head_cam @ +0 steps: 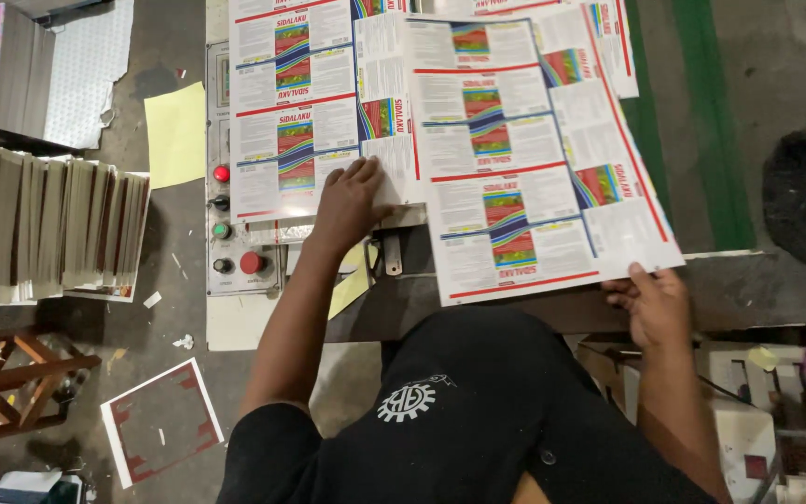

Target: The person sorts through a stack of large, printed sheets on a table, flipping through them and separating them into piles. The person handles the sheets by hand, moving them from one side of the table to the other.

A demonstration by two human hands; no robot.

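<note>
Our left hand (347, 201) presses flat on the left sheet (296, 121); our right hand (655, 303) pinches the corner of the skewed right sheet (534, 168) lying on the surface (757, 285). We judge that a one-corner pull could crease it or drag it further askew.

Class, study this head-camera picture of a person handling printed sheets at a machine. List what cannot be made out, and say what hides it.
- Right hand: fingers hidden under the large white printed cardboard sheet it grips at the corner.
- Machine bed: covered by the sheets.
- Second printed sheet under the left hand: cut off by the top edge.
- Stack of grey boards: faces unseen, only edges show.
</note>
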